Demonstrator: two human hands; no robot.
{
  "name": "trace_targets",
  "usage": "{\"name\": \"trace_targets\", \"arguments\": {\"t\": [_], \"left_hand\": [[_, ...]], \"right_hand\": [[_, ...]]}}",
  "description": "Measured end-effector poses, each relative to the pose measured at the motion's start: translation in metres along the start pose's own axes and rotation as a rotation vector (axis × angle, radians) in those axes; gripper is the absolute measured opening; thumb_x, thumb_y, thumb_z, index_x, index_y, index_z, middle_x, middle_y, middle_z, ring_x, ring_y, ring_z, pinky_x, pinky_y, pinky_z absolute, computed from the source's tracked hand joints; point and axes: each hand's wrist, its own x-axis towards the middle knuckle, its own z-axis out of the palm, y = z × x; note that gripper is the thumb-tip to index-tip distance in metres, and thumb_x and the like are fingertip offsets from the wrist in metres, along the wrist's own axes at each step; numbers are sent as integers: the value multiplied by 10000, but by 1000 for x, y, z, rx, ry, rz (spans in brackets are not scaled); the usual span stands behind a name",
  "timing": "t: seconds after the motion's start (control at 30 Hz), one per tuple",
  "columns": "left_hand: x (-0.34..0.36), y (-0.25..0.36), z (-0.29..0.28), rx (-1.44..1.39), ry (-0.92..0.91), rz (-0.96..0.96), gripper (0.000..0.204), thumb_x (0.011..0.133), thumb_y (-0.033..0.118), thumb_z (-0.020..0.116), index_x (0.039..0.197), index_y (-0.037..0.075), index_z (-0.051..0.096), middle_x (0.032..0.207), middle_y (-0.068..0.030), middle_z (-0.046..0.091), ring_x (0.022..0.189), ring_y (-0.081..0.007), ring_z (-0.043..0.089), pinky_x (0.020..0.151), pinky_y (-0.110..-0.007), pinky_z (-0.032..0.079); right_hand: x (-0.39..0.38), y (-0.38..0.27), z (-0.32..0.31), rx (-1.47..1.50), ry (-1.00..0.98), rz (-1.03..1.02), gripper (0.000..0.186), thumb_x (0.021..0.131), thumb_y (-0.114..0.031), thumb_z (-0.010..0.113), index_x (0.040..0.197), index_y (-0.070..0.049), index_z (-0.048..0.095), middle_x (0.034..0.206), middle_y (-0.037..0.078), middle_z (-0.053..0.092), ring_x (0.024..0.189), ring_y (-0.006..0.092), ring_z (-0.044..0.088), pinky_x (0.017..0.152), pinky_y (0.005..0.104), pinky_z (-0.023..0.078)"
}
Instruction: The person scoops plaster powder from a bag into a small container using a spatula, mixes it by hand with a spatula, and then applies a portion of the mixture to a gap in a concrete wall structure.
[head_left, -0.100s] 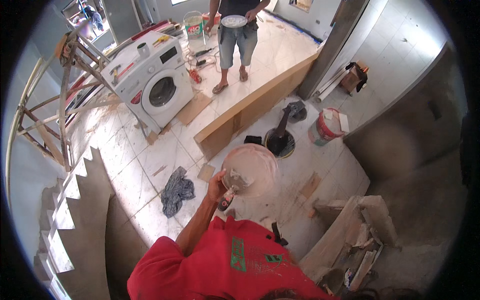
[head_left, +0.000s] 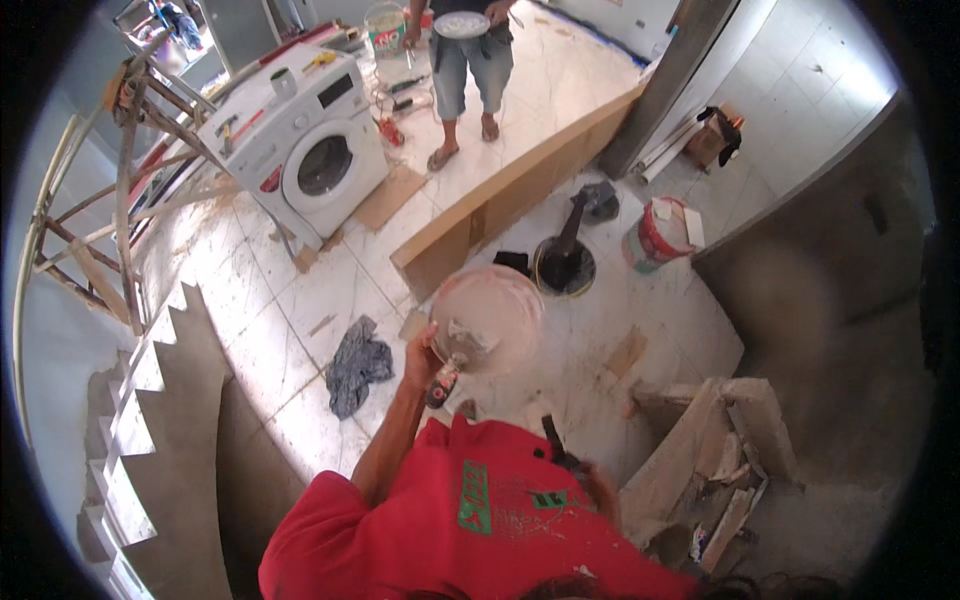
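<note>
My left hand (head_left: 420, 357) grips the left rim of a pinkish round pan (head_left: 497, 310). A putty knife (head_left: 442, 385) with a black-and-red handle rests against the pan near that hand, its blade over pale paste. My right hand (head_left: 588, 475) is low at the right edge of my red shirt, mostly hidden, beside a dark object (head_left: 553, 440) I cannot make out.
A person (head_left: 470, 85) stands ahead holding a white disc. Around me are a washing machine (head_left: 290, 150), a long cardboard piece (head_left: 520, 185), wooden scaffolding (head_left: 125, 200), concrete steps (head_left: 165, 420), a bucket (head_left: 657, 250), a dark pail (head_left: 563, 265), black plastic (head_left: 358, 365) and rubble (head_left: 715, 450).
My left hand and the pan have moved up and slightly left. A brown patch of my right arm has come into view at the shirt's edge.
</note>
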Motion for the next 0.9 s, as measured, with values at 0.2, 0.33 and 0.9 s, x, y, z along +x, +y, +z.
{"name": "trace_targets", "arguments": {"t": [0.2, 0.33, 0.9], "left_hand": [[-12, 11, -24, 11, 165, 181, 472, 946, 323, 523, 1294, 6, 565, 1238, -115, 648, 1127, -267, 615, 1001, -419, 453], [-14, 5, -16, -119, 140, 275, 497, 933, 338, 518, 1307, 13, 562, 1251, -121, 642, 1139, -280, 612, 1004, -433, 456], [95, -32, 78, -253, 258, 425, 465, 944, 313, 515, 1273, -10, 571, 1190, -126, 667, 1057, -268, 651, 954, -422, 504]], "right_hand": [[39, -151, 19, -29, 153, -114, 422, 949, -385, 604, 1182, -33, 594, 1014, 108, 644, 797, 216, 653, 640, 348, 540], [86, -216, 35, -170, 6, -160, 398, 942, -363, 626, 1177, -43, 588, 983, 93, 640, 772, 195, 643, 633, 317, 532], [253, -389, -6, -234, -228, 1, 403, 959, -280, 592, 1275, -34, 551, 1052, 176, 678, 841, 275, 683, 728, 403, 586]]}}
